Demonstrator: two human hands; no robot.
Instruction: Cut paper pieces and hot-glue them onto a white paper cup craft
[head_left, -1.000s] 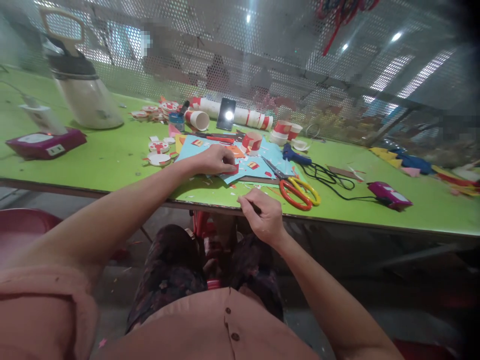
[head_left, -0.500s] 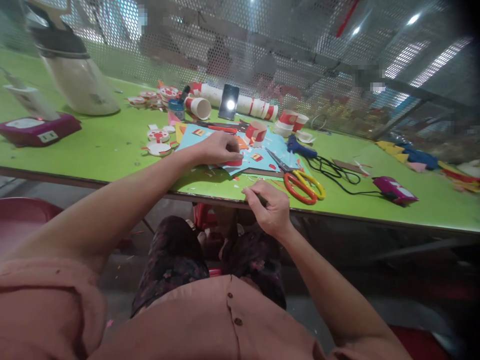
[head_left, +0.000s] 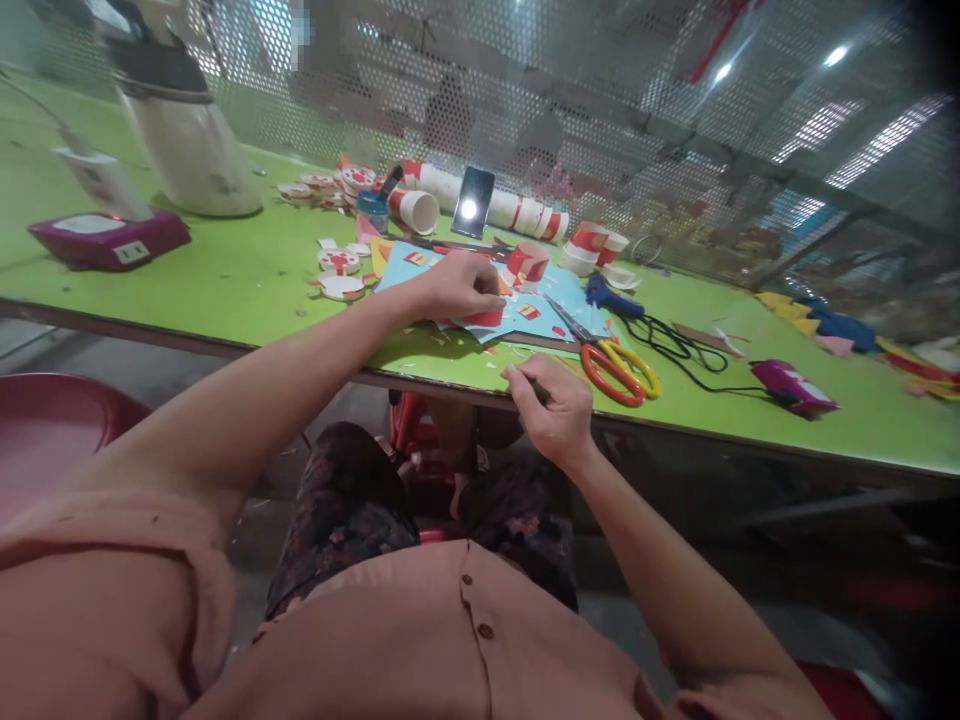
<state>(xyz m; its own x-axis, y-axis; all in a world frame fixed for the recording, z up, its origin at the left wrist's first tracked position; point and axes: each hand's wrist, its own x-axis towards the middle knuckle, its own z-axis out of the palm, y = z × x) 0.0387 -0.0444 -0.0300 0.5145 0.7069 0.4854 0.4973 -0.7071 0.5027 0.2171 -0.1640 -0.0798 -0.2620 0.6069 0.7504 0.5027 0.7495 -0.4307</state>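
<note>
My left hand (head_left: 466, 287) is closed with its fingertips pinched, low over the blue paper (head_left: 405, 270). Just under its fingertips lies a red piece (head_left: 484, 317); whether the fingers grip it I cannot tell. My right hand (head_left: 553, 402) is closed at the table's front edge, thumb against fingers, and what it holds, if anything, is hidden. Scissors with one orange and one yellow handle (head_left: 611, 372) lie right of it, blades pointing onto the paper. A red and white cup piece (head_left: 527, 266) stands behind my left hand.
The green table (head_left: 270, 290) bears a phone (head_left: 473, 200), a blue jar (head_left: 372, 213), a row of cups (head_left: 510, 210), a glue gun (head_left: 611, 295) with black cord, purple power boxes (head_left: 112, 240) and a large jug (head_left: 191, 150).
The view has shifted, so the table things and both hands appear slightly further right. Both hands keep nearly the same pose and place over the table.
</note>
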